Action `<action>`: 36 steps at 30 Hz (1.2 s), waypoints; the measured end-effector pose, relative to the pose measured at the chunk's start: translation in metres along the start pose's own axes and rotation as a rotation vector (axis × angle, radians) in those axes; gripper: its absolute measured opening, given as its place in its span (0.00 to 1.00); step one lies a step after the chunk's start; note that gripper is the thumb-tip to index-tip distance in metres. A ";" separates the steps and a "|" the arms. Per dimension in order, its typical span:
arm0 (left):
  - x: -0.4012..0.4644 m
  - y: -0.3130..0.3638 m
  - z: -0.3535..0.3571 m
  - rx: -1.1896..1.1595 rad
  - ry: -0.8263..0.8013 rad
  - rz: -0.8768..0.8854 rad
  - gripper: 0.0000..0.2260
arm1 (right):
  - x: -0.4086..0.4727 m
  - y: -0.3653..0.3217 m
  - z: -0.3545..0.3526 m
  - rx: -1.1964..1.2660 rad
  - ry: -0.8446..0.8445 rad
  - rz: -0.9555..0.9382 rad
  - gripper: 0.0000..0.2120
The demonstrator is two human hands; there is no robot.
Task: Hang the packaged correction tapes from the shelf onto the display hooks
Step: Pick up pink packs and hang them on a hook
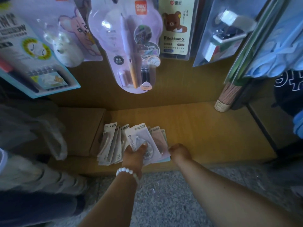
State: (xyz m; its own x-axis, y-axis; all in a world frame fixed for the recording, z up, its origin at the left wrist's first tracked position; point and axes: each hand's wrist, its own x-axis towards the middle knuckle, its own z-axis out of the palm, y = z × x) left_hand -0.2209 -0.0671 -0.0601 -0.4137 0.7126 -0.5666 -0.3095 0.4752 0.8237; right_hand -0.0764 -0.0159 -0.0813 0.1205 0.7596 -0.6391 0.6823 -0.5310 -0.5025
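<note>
Your two bare forearms reach forward and down from the bottom edge, closest to you, over a grey speckled carpet floor [164,194]. Beyond them the wide, low yellow-brown wooden shelf [205,128] runs across the middle, with a brown cardboard box [80,126] standing at its left end. Above the shelf hang large blister-carded stationery packs: a pale lilac pen set card with an orange brand square [126,46] in the centre, a cream card printed with a brown bear [175,27] just to its right, and a pink cartoon-mouse card holding a white figure [70,35] to its left. On the shelf, against the box and near the front edge, lies a fanned stack of pale pink and white packaged correction tapes [111,145], overlapping one another. Your left hand [134,154] has its grip clamped on the lower edge of the topmost white correction tape pack marked "Moon" [141,136], thumb over the front of the card, the pack tilted up off the pile. Your right hand [179,152] sits at the right edge of the stack with its fingers curled under the cards there; whether its grip has closed on them you cannot tell from here. A white beaded bracelet [127,172] circles your left wrist.
</note>
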 end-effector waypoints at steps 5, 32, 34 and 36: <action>0.007 -0.009 -0.002 0.035 -0.002 0.004 0.07 | 0.011 0.001 0.015 0.073 -0.006 0.061 0.20; -0.002 -0.011 -0.002 -0.124 -0.049 -0.049 0.18 | -0.030 0.006 -0.011 0.504 0.187 -0.056 0.14; 0.000 -0.014 -0.007 -0.138 -0.046 -0.057 0.11 | -0.018 0.004 -0.012 0.411 0.166 0.047 0.18; 0.003 -0.018 -0.010 -0.147 -0.051 -0.061 0.09 | -0.008 -0.001 -0.009 0.300 0.120 0.129 0.21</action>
State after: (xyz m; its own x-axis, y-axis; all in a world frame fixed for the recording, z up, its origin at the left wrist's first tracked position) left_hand -0.2250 -0.0789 -0.0768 -0.3473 0.7120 -0.6103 -0.4563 0.4402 0.7733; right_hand -0.0716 -0.0184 -0.0704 0.2877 0.7087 -0.6442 0.4158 -0.6984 -0.5825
